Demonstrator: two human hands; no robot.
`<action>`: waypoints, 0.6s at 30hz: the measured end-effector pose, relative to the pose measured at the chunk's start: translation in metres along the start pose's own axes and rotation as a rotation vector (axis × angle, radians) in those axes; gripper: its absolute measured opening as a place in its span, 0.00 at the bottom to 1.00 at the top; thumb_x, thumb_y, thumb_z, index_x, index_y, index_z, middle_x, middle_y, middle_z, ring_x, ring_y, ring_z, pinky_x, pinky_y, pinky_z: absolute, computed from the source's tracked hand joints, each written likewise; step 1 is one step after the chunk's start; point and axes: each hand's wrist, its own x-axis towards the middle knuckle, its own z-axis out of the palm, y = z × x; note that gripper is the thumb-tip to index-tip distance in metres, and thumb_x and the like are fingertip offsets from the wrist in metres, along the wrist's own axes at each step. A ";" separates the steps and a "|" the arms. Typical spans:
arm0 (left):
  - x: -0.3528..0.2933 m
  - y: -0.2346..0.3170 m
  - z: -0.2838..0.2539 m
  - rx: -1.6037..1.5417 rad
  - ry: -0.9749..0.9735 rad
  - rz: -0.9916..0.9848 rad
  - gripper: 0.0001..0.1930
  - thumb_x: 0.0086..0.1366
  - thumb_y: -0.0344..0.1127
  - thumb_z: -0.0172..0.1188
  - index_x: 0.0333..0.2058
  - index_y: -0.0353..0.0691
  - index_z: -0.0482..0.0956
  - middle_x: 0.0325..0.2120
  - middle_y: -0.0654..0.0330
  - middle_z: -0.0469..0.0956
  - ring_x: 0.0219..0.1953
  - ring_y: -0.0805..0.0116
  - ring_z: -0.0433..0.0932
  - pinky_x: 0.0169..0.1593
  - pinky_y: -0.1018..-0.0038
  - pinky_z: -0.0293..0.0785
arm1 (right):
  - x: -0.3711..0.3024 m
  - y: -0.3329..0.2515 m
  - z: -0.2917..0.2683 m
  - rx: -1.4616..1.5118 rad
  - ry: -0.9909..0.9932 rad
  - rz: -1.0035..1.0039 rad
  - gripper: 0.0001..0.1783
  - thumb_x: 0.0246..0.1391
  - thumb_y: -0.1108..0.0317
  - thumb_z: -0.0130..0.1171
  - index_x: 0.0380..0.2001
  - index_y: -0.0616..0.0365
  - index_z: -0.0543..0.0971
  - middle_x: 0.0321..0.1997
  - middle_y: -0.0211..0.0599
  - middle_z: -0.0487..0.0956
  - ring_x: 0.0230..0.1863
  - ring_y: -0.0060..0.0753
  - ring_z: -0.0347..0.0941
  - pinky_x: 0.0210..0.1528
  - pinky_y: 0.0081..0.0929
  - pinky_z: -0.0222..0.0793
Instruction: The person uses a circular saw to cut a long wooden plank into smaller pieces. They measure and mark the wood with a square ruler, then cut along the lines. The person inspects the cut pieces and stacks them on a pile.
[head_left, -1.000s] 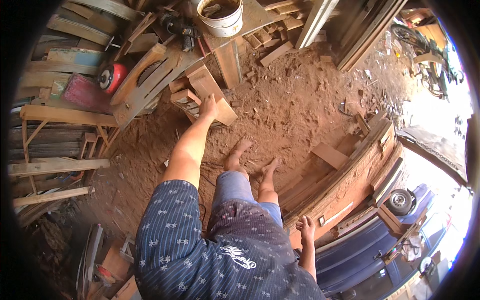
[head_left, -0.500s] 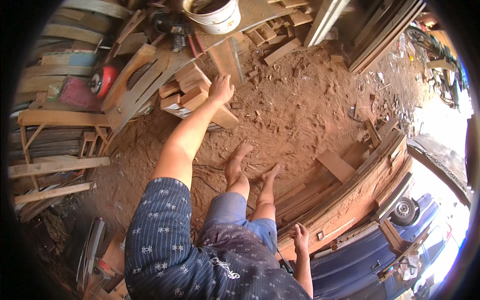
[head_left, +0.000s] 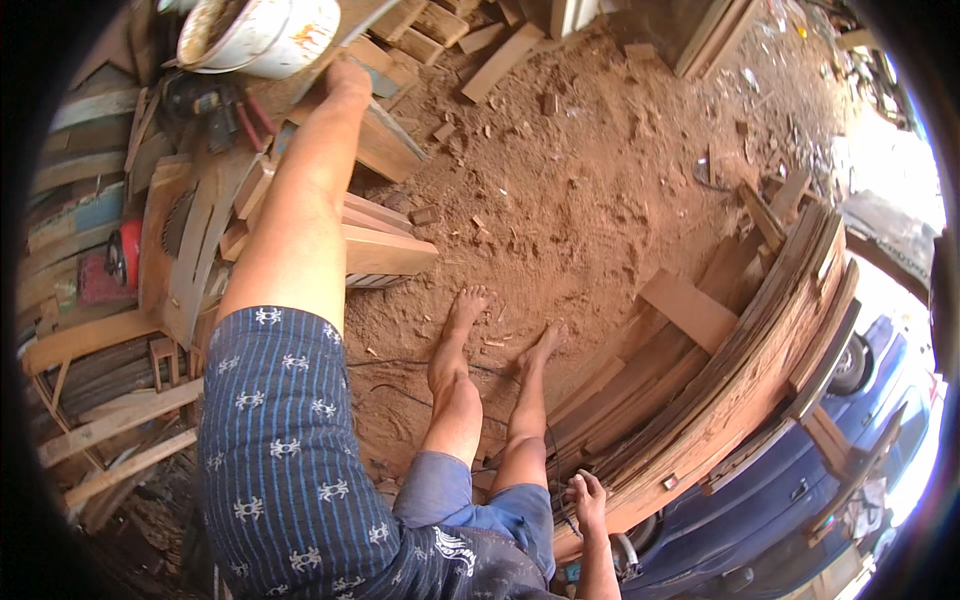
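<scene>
My left arm stretches far forward over the bench. My left hand [head_left: 348,82] is just right of a white bucket [head_left: 285,38], close to the bench edge and a leaning board [head_left: 385,148]. Its fingers are mostly hidden behind the back of the hand, so whether they grip anything cannot be made out. My right hand [head_left: 588,500] hangs low beside my shorts, near a long timber slab [head_left: 690,445]. Its fingers are loosely bent and apart, with nothing visible in them. Under my left forearm lies a stack of cut wooden blocks [head_left: 385,245].
A dark power tool [head_left: 205,105] and red-handled pliers [head_left: 256,122] lie by the bucket. A saw blade [head_left: 178,222] protrudes left of my forearm. A cable [head_left: 400,390] crosses the dirt floor [head_left: 560,200] near my bare feet. A blue vehicle [head_left: 760,500] stands beyond the timber.
My left hand has moved forward and left from above the wooden blocks toward the bucket. The view has shifted, and my right hand stays low at my side.
</scene>
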 end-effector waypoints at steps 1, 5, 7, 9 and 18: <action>-0.002 0.008 -0.005 0.019 0.011 0.011 0.18 0.69 0.38 0.51 0.53 0.42 0.81 0.60 0.53 0.74 0.65 0.57 0.67 0.67 0.57 0.56 | 0.001 0.009 0.002 0.073 -0.004 0.005 0.25 0.65 0.60 0.59 0.58 0.67 0.73 0.40 0.38 0.80 0.33 0.24 0.76 0.38 0.23 0.75; -0.040 0.023 -0.061 0.072 -0.073 0.199 0.21 0.62 0.45 0.61 0.51 0.40 0.82 0.56 0.51 0.77 0.62 0.55 0.71 0.62 0.57 0.64 | -0.010 0.031 0.017 0.092 0.004 0.069 0.24 0.65 0.61 0.58 0.58 0.67 0.73 0.39 0.36 0.80 0.32 0.23 0.76 0.37 0.22 0.74; -0.051 0.024 -0.055 -0.012 -0.003 0.255 0.23 0.57 0.46 0.67 0.48 0.39 0.83 0.52 0.49 0.79 0.57 0.54 0.75 0.57 0.57 0.72 | -0.013 0.039 0.022 0.109 -0.028 0.071 0.24 0.65 0.61 0.58 0.58 0.67 0.73 0.39 0.36 0.80 0.32 0.23 0.76 0.36 0.22 0.74; -0.082 0.032 -0.042 -0.168 0.139 0.283 0.16 0.54 0.40 0.68 0.40 0.39 0.86 0.44 0.46 0.82 0.48 0.52 0.82 0.48 0.57 0.80 | -0.004 0.048 0.023 0.122 -0.050 0.039 0.25 0.65 0.60 0.59 0.58 0.66 0.73 0.38 0.35 0.80 0.31 0.24 0.76 0.35 0.22 0.74; -0.308 0.039 -0.055 -0.738 0.107 0.199 0.18 0.54 0.42 0.67 0.36 0.32 0.83 0.33 0.44 0.84 0.41 0.48 0.84 0.45 0.58 0.79 | -0.010 0.073 0.015 0.172 0.017 -0.240 0.19 0.65 0.61 0.59 0.51 0.64 0.76 0.33 0.30 0.76 0.27 0.18 0.68 0.28 0.19 0.68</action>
